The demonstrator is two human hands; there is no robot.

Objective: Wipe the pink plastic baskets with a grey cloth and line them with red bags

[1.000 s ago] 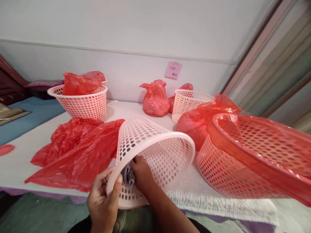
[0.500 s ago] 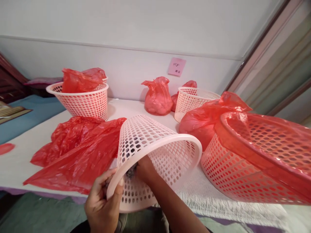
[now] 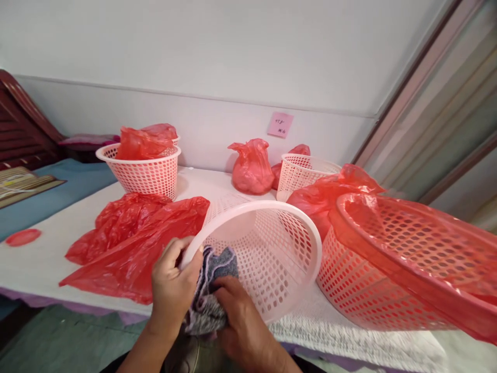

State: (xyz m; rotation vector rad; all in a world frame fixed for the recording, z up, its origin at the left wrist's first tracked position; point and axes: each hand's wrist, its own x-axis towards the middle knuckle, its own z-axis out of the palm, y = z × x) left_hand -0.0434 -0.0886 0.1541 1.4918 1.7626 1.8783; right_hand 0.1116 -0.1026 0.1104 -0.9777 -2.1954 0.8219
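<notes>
A white plastic basket (image 3: 267, 207) with a holed wall lies tipped toward me, its mouth facing my body. My left hand (image 3: 176, 280) grips the basket's rim at the left, thumb inside and fingers outside. At the mouth, my right hand (image 3: 243, 321) is closed on a bunched grey cloth (image 3: 212, 295) with lilac edging. Part of the cloth rests against the inner wall and part hangs over the rim beside my left thumb. A crumpled red plastic bag (image 3: 143, 243) lies flat just left of the basket.
A larger basket (image 3: 361, 280) covered by a red bag stands at the right. Behind are a tied red bag (image 3: 252, 168), a white basket (image 3: 306, 168) and, at left, a basket with red bags (image 3: 143, 173). A pink note (image 3: 280, 125) is on the wall.
My right hand has drawn back from inside the basket to its mouth, bringing the grey cloth with it. The basket's mouth has turned more toward me.
</notes>
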